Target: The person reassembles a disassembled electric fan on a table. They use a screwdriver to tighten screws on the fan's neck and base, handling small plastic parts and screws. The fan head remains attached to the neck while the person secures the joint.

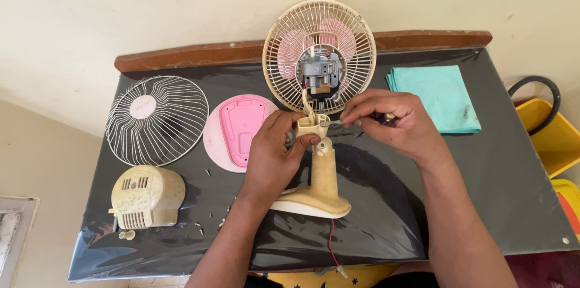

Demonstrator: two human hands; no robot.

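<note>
While the fan stand (319,188) sits upright at the middle of the black table (459,191), both hands work at its top. Going left to right: a loose wire grille (157,120) lies flat at the far left, with a yellowed, vented motor cover (147,196) just in front of it. Next comes a round pink base plate (240,131), glossy plastic, lying flat.

Left hand (273,158) is clenched around the cream neck bracket (312,126) at the stand's head, thumb on the near face. The stand's long axis runs vertical, from a broad oval foot up a narrow column; red and white wires (331,246) trail from the foot toward the table's near edge.

Right hand (393,122) pinches a slim tool (386,118), its shaft lying horizontal and pointing left into the bracket's right side. The tool type cannot be told for certain.

Behind the bracket stands the rear grille (319,55), with the bare metal motor (318,70) and pink blades showing. A folded teal cloth (436,96) lies at the far right.
</note>
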